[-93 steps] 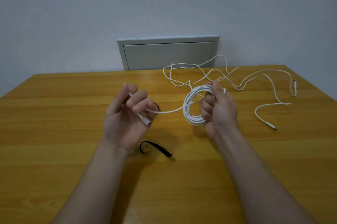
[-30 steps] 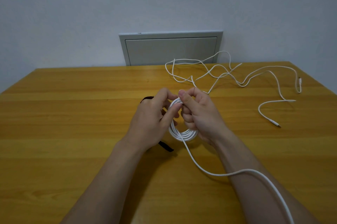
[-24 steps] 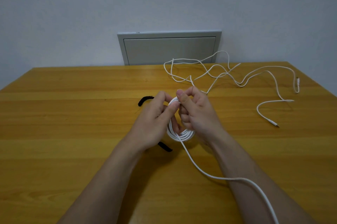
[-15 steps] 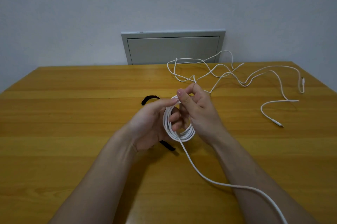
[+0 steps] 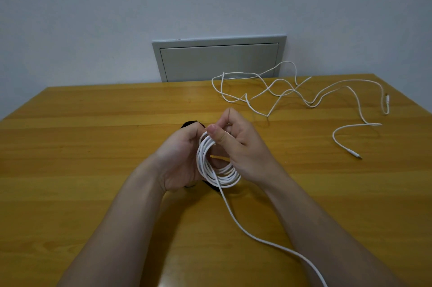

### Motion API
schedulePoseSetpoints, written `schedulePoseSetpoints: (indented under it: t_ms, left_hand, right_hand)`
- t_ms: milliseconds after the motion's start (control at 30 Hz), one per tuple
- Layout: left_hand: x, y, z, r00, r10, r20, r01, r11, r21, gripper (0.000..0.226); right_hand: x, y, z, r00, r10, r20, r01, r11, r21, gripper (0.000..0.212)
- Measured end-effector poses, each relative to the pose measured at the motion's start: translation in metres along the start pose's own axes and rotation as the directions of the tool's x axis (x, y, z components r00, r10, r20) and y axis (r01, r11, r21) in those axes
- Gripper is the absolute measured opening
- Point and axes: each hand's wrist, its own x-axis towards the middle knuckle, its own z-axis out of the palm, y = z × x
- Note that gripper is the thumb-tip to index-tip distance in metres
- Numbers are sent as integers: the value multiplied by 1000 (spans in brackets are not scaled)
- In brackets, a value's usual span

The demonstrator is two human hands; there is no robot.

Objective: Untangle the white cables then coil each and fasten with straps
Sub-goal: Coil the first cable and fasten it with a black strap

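Coiled cable (image 5: 228, 175) 1, loose cable (image 5: 357, 124) 1

Left grip (image 5: 181, 158) curled, right grip (image 5: 240, 146) pinching

A coil (image 5: 217, 165) is held between the left hand (image 5: 180, 158) and the right hand (image 5: 243, 151) over the middle of the table (image 5: 81, 135), its tail trailed to the near edge. A loose cable (image 5: 287, 91) is spread toward the far right corner. A strap (image 5: 190, 123) is half hidden behind the left hand.
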Motion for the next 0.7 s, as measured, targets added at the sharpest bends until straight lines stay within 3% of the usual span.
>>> schedulePoseSetpoints:
  t_ms: [100, 200, 267, 333, 467, 567, 700]
  left_hand:
    - [0, -1, -1, 999, -23, 23, 23, 999, 28, 47]
    - [-2, -1, -1, 990, -23, 143, 18, 999, 39, 54]
    - [-4, -2, -2, 978, -27, 205, 21, 999, 32, 74]
    - [-2, -4, -1, 986, 37, 160, -55, 992, 110, 82]
    - [6, -8, 10, 953, 299, -40, -273, 911, 311, 55]
    - [12, -12, 13, 905, 419, -71, -346, 823, 451, 50]
    - [16, -17, 12, 862, 498, -97, -400, 784, 474, 51]
  right_hand:
    - [-1, -1, 1, 1000, -14, 14, 14, 1000, -17, 19]
    - [-2, -5, 0, 1000, -24, -4, 24, 999, -29, 19]
    - [-2, -5, 0, 998, -61, -16, 60, 997, -49, 19]
    - [-2, -5, 0, 996, -81, -33, 79, 995, -57, 21]
    - [2, 3, -5, 980, -85, -180, 80, 996, -34, 20]
    - [5, 8, -9, 966, -97, -240, 92, 995, -32, 18]
    - [8, 10, -9, 960, -114, -255, 101, 993, -66, 20]
